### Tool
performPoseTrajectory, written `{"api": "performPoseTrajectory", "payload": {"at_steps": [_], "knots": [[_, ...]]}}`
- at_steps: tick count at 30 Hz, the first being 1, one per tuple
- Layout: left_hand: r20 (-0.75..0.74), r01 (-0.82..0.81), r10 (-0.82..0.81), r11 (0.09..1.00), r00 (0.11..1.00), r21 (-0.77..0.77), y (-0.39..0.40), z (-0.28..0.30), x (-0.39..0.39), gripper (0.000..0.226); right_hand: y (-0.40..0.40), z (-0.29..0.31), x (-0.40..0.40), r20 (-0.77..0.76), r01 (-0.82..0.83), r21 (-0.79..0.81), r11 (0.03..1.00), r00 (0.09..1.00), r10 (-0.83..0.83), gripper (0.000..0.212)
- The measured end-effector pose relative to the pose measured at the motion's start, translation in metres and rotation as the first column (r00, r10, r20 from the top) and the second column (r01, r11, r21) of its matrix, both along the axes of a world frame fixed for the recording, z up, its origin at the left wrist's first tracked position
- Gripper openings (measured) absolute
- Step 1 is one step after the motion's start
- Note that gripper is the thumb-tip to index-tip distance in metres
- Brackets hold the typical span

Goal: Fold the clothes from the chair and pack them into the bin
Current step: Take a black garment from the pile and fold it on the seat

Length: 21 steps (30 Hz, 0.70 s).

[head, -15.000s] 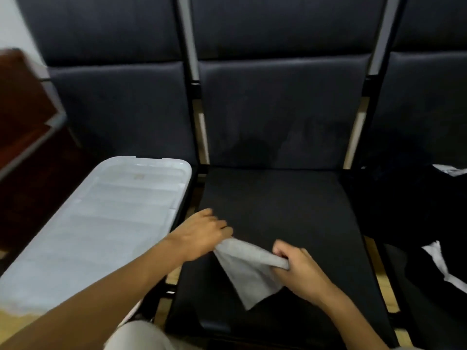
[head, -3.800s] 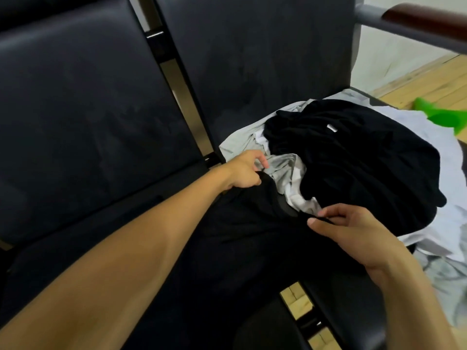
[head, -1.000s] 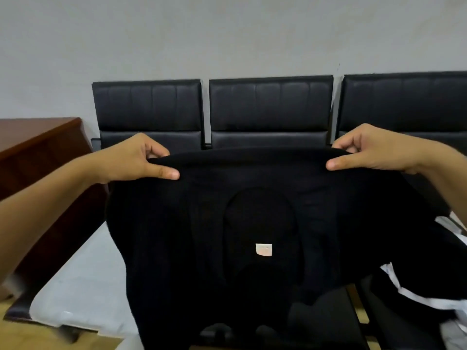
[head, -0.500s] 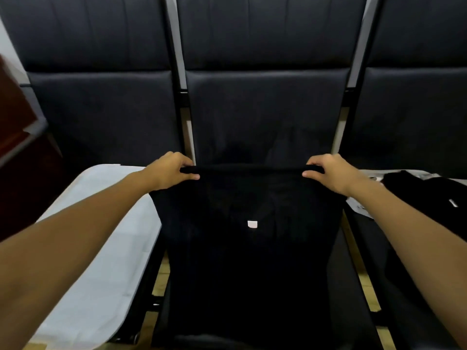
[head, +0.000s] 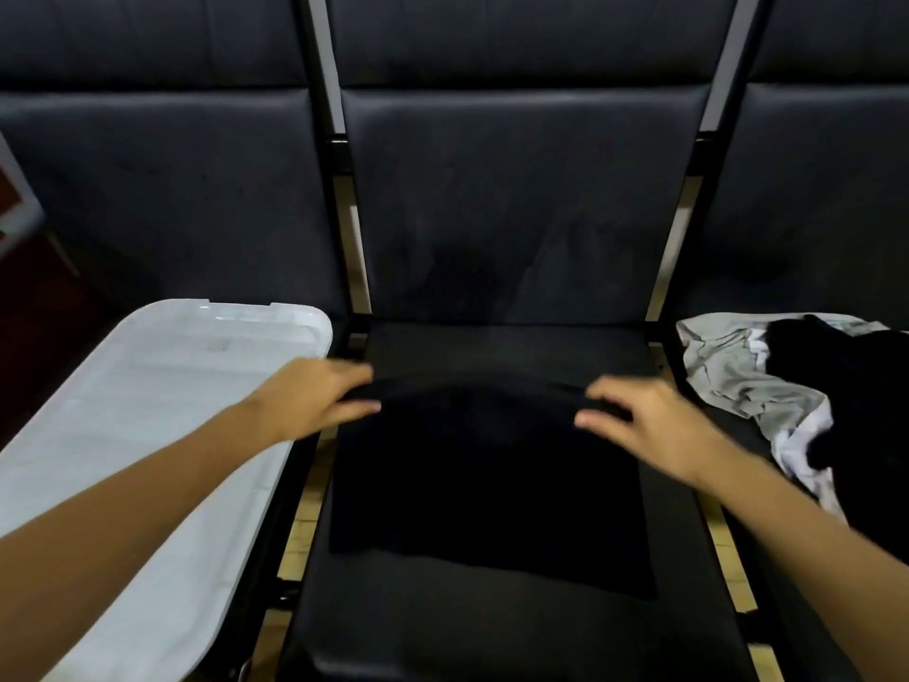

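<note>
Under both hands lies a flat black cloth garment [head: 482,484], matt and soft-looking, its surface blurred at the far edge. It rests on a dark padded chair seat [head: 492,632] with a smooth, faintly sheeny leather-like cover. Beside the left hand [head: 315,398] sits a white translucent plastic bin lid [head: 147,411], smooth and slightly glossy. Beyond the right hand [head: 644,425], a crumpled pile of grey, white and black cloth [head: 747,381] looks matt and creased.
</note>
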<state>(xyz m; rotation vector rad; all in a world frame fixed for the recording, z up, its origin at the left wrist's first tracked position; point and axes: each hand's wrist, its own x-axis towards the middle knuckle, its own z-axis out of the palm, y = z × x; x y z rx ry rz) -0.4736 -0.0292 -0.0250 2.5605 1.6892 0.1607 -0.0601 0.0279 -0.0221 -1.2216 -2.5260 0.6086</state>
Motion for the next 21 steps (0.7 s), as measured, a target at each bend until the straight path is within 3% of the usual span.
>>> {"api": "performPoseTrajectory", "payload": {"at_steps": [3,5,7,9,12,15,19,21], "knots": [[-0.367,-0.048,-0.08,0.944,0.927,-0.328,-0.041,-0.028,-0.008,0.093,-0.05,-0.033,0.004,0.26,0.009,-0.324,0.946,0.962,0.08,0.068],[-0.41,-0.127,-0.089,0.874,0.908,-0.47,-0.054,-0.036,-0.011,0.098,-0.062,-0.051,0.015,0.293,0.17,-0.375,0.911,0.955,-0.058,0.063],[-0.354,-0.153,-0.023,0.874,0.935,-0.461,-0.052,-0.036,-0.004,0.091,-0.066,-0.059,0.024,0.282,0.381,-0.292,0.877,0.911,-0.302,0.053],[-0.258,-0.134,0.03,0.91,0.966,-0.393,-0.036,-0.035,0.014,0.08,-0.068,-0.062,0.022,0.396,0.533,-0.178,0.827,0.809,-0.435,0.045],[-0.139,-0.019,-0.028,0.946,0.99,-0.325,0.006,-0.045,0.066,0.06,-0.078,-0.074,0.008,0.43,0.669,-0.244,0.702,0.724,-0.54,0.059],[-0.07,0.07,-0.094,0.955,0.993,-0.288,0.048,-0.062,0.135,0.047,-0.081,-0.081,0.0,0.375,0.716,-0.327,0.617,0.698,-0.61,0.063],[0.015,0.089,-0.092,0.893,0.996,-0.442,0.09,-0.079,0.231,0.072,-0.065,-0.085,0.009,0.429,0.731,-0.446,0.516,0.681,-0.594,0.059],[0.0,0.053,-0.061,0.87,0.998,-0.49,0.105,-0.086,0.269,0.07,-0.057,-0.088,0.022,0.382,0.69,-0.553,0.467,0.708,-0.594,0.061]]}}
